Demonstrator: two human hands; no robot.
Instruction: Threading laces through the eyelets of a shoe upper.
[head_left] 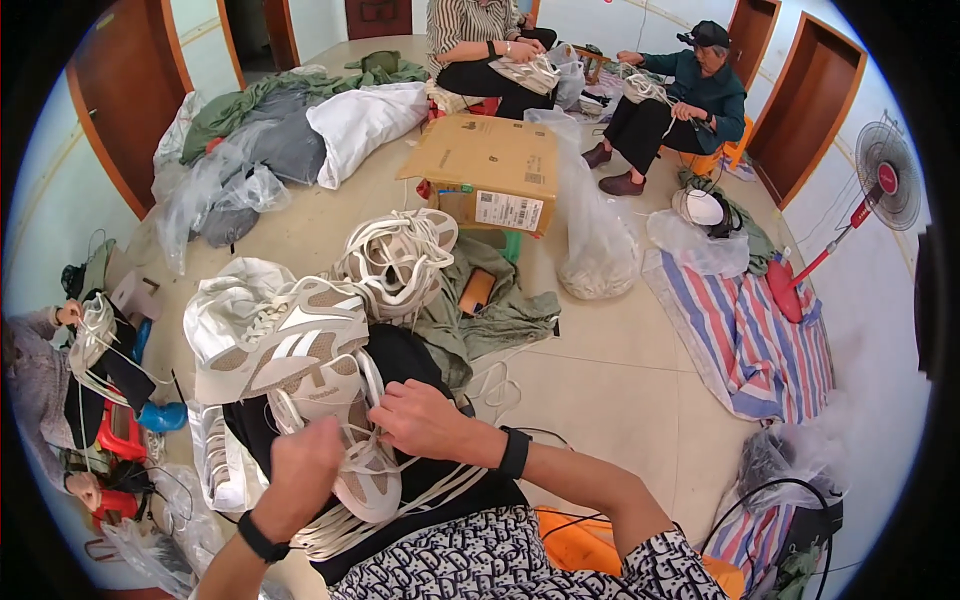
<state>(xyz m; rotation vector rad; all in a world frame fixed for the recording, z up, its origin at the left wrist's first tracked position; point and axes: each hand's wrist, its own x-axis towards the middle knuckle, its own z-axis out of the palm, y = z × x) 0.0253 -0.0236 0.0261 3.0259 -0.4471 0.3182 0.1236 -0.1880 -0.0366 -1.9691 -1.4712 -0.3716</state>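
Observation:
A beige and white sneaker (340, 410) lies across my lap with its toe toward me. My left hand (303, 468) is closed beside its left edge, slightly blurred, and what its fingers hold is hidden. My right hand (422, 418) is closed in a pinch at the shoe's right side, by the lacing; I cannot make out what is between the fingertips. Several long cream shoelaces (335, 537) lie over my lap below the toe. Just beyond, a second sneaker (290, 335) rests on its side, and a third sneaker (400, 262) with loose laces sits farther back.
A cardboard box (487, 160) stands ahead, near green cloth (445, 320) with a brown phone-like object (478, 291). Clear plastic bags (600, 250), a striped sheet (740, 340) and a fan (888, 180) are to the right. Other people handle shoes at the left and back.

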